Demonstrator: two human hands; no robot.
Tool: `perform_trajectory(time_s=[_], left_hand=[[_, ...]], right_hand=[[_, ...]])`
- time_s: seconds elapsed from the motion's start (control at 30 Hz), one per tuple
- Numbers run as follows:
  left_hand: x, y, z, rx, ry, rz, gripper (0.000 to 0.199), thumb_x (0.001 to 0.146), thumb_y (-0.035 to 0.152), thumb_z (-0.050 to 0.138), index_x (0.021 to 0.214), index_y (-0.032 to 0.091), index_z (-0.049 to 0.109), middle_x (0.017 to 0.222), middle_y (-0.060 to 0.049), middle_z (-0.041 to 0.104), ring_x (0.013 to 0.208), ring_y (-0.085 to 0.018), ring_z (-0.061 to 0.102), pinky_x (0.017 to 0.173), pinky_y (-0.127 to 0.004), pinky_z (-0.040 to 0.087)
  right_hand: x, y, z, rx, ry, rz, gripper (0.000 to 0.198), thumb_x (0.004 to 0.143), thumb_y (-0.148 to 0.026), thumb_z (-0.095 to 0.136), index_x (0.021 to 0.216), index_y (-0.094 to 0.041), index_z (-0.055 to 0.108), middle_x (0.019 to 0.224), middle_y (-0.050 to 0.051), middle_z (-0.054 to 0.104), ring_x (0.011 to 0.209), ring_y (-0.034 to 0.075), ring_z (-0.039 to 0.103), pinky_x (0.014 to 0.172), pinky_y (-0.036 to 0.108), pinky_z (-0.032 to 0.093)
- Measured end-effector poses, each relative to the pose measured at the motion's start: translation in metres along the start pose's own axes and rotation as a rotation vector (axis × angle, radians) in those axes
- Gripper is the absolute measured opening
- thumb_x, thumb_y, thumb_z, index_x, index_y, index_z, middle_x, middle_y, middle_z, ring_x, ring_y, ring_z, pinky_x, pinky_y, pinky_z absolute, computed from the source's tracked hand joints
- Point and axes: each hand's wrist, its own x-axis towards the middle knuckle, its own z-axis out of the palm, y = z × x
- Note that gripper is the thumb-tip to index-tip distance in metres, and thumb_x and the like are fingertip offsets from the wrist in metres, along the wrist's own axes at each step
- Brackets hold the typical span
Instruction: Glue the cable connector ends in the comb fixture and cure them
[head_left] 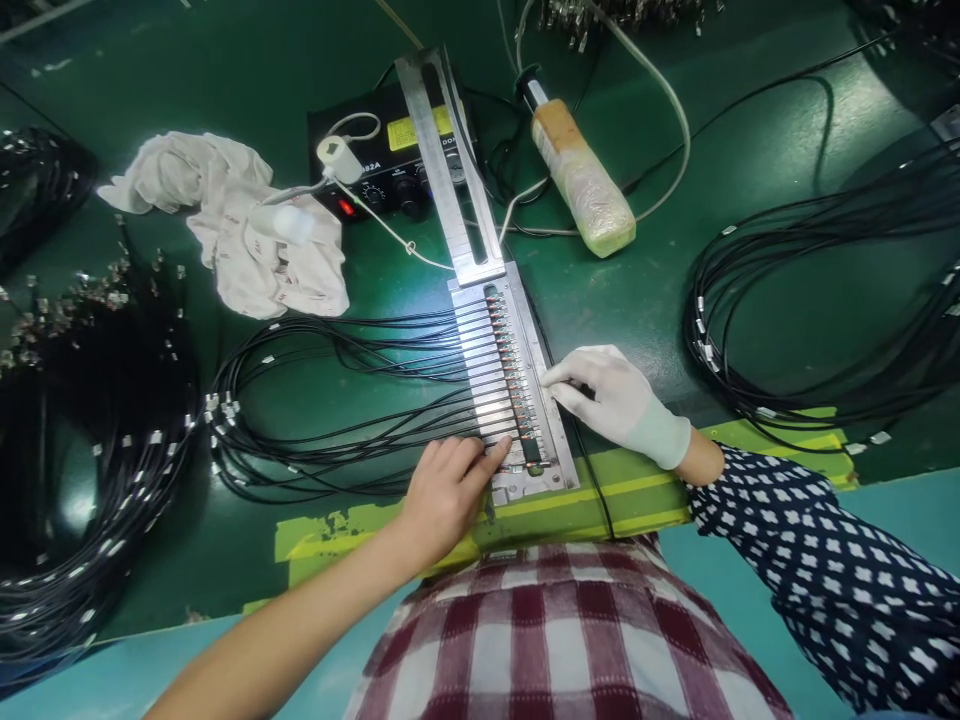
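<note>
In front of me lies a slotted metal fixture [561, 462], with a row of small connectors [510, 355] along its middle and black cables [405, 415] running into it from the left. My bare left hand [446, 490] rests on the fixture's lower left side, fingers laid over the cables and the thumb reaching toward the lowest connectors. My right hand [619, 400] wears a white glove and is at the fixture's right edge. Its thumb and forefinger are pinched together, and what is between them is too small to make out. A hinged metal frame [450, 170] stands open above the fixture.
Behind the frame sits a black control box [375, 160] with a lit red switch. A wrapped tool handle [581, 185], a crumpled white cloth [270, 245] and a white lamp [341, 160] lie around it. Cable bundles [150, 500] fill the left; another coil [705, 340] lies right.
</note>
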Motion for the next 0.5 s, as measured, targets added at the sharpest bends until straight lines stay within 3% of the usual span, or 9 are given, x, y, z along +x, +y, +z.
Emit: perform_trajectory(time_s=[0.2,0.37,0.5], left_hand=[[-0.008,0.005,-0.005,-0.065,-0.024,-0.089,0.034,0.096,0.011,0.049,0.129,0.014,0.054,0.095,-0.007,0.066,0.085,-0.019,0.053,0.074,-0.033,0.036],[-0.017,0.008,-0.018,-0.447,-0.058,-0.291,0.007,0.096,0.016,0.051,0.099,0.019,0.056,0.091,-0.005,0.062,0.088,-0.017,0.055,0.077,-0.03,0.045],[-0.013,0.006,-0.017,-0.455,0.053,-0.232,0.012,0.093,0.008,0.055,0.1,0.018,0.056,0.092,-0.005,0.06,0.089,-0.016,0.054,0.078,-0.028,0.048]], right_hand=[[-0.013,-0.009,0.0,0.101,0.027,0.048,0.016,0.096,-0.022,0.054,0.1,-0.026,0.069,0.099,0.001,0.072,0.096,0.022,0.064,0.092,0.04,0.044],[-0.022,-0.012,0.002,0.125,0.005,0.039,0.016,0.096,-0.021,0.054,0.099,-0.026,0.069,0.1,0.002,0.07,0.099,0.022,0.063,0.09,0.039,0.047],[-0.017,-0.01,0.002,0.135,-0.009,0.051,0.016,0.095,-0.02,0.055,0.097,-0.026,0.07,0.099,0.002,0.07,0.096,0.022,0.063,0.088,0.039,0.046]])
